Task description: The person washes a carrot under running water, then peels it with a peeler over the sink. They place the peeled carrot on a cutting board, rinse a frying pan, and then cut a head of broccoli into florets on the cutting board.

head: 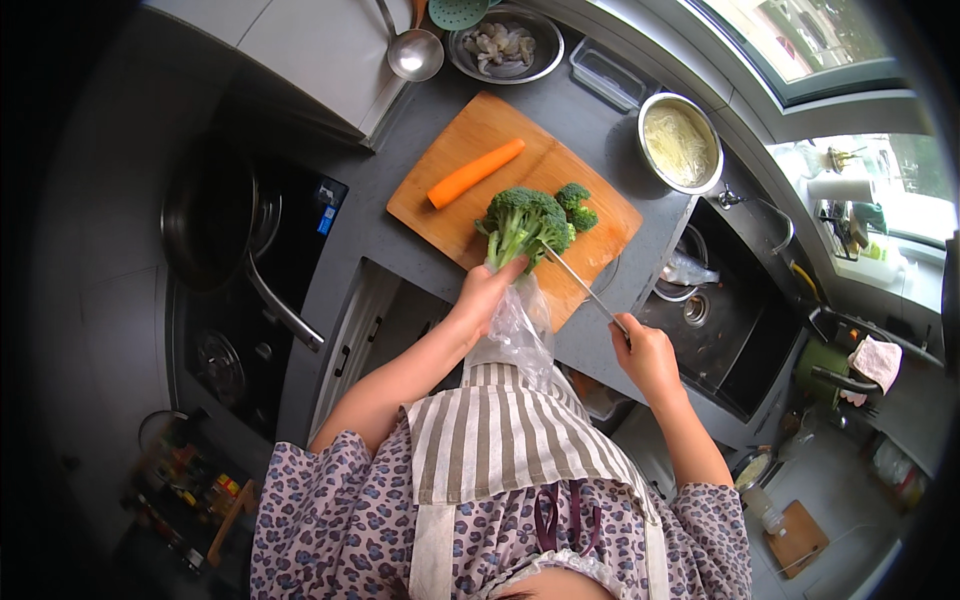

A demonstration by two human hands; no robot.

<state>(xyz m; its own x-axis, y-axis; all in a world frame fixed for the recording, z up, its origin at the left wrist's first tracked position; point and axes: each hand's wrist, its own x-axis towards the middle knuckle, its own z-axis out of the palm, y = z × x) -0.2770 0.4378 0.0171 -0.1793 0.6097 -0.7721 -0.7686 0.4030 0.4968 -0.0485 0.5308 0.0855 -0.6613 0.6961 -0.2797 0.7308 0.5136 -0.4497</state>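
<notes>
A head of broccoli (pixel 521 217) is held by its stalk in my left hand (pixel 487 292), over the near part of a wooden cutting board (pixel 551 161). My right hand (pixel 646 352) grips a knife (pixel 581 283) by its handle, and the blade's tip meets the right side of the broccoli near its stems. Cut broccoli florets (pixel 576 206) lie on the board just right of the head. Farther left on the board rests a peeled carrot (pixel 476 174). A clear plastic bag (pixel 521 322) hangs below my left hand, against the striped apron (pixel 499 442).
Behind the board stand a metal bowl of raw seafood (pixel 551 64), a clear plastic container (pixel 611 75) and a pot of pale shreds (pixel 679 142). The sink (pixel 720 352) is at right, holding a fish (pixel 686 268). At left, a frying pan (pixel 206 217) sits on the stove (pixel 277 195).
</notes>
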